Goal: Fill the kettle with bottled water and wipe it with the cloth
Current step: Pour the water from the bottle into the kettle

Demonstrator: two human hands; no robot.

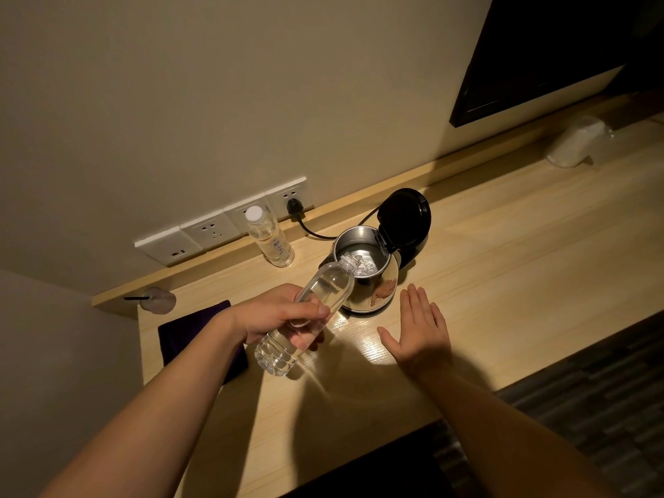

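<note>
A steel kettle (373, 289) stands on the wooden desk (521, 282) with its black lid (406, 217) flipped up. My left hand (284, 318) grips a clear uncapped water bottle (305, 318), tilted so its mouth is over the kettle's rim, and water runs into the kettle. My right hand (420, 328) rests flat and open on the desk, just right of the kettle's base. A dark purple cloth (187, 336) lies folded on the desk at the left, partly hidden by my left forearm.
A second, capped bottle (267, 237) stands by the wall sockets (215, 228), where the kettle's black plug (294, 204) is inserted. A cup (158, 300) lies on its side at the back left. A wrapped cup (575, 142) and a dark screen (557, 55) are at the right.
</note>
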